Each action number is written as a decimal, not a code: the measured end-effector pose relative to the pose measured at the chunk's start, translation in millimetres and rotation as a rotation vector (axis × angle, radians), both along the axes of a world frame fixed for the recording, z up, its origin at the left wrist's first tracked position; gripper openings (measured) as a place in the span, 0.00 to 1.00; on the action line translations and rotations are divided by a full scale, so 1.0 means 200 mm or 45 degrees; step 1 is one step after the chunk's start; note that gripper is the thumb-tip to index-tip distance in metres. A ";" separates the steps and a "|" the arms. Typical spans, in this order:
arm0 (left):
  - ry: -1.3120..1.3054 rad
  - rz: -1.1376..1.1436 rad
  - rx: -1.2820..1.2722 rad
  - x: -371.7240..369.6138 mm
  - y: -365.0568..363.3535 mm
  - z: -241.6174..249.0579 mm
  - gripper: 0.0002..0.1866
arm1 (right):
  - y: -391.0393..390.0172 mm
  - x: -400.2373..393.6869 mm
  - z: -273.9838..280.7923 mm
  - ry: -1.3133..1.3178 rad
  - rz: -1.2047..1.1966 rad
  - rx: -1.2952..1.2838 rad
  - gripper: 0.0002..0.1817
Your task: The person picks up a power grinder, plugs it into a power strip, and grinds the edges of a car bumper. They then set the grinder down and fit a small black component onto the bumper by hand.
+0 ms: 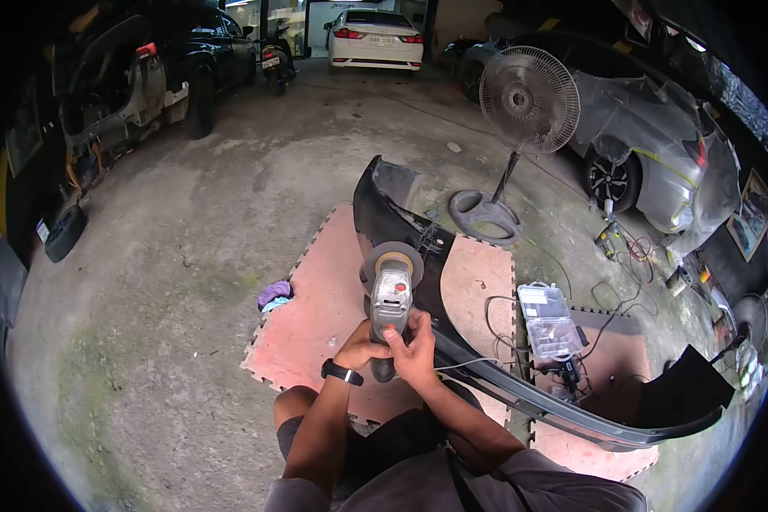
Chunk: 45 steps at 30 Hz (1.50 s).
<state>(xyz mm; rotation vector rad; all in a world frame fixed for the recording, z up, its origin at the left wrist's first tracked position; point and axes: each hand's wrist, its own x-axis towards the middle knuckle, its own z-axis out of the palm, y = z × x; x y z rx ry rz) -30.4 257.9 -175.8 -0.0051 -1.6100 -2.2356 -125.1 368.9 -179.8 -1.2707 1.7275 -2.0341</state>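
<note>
My left hand (pixel 358 348) and right hand (pixel 414 348) grasp a grinder (pixel 392 297) over the bumper (pixel 508 381); past the far edge of the mat (pixel 311 316), a fan (pixel 520 101) and white car (pixel 377 51) stand on concrete (pixel 188 256).

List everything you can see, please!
Mats: several, pink, on the floor
Bumper: one, black, on mats
Power tool: one, mostly grey, centre
Open case: one, clear, on mats, right
Cloth bundle: one, purple-blue, left mat edge
Fan: one, grey, beyond bumper
Sedan: one, white, back centre
Covered car: one, silver-grey, upper right
Dark vehicles: count unclear, black, upper left
Motorcycle: one, dark, back left
Tyre: one, black, far left
Watch: one, black, left wrist
Left hand, right hand: two, bare, holding tool
</note>
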 end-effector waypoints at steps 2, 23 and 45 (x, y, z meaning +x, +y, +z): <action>0.001 0.000 0.002 0.00 -0.01 -0.01 0.41 | 0.00 0.00 0.00 -0.009 -0.002 0.000 0.26; -0.091 -0.001 -0.069 0.06 0.01 -0.03 0.32 | 0.04 -0.01 -0.13 0.020 0.156 -0.010 0.29; -0.011 0.020 -0.168 0.00 -0.04 -0.04 0.33 | 0.00 -0.05 -0.04 -0.052 0.173 -0.113 0.28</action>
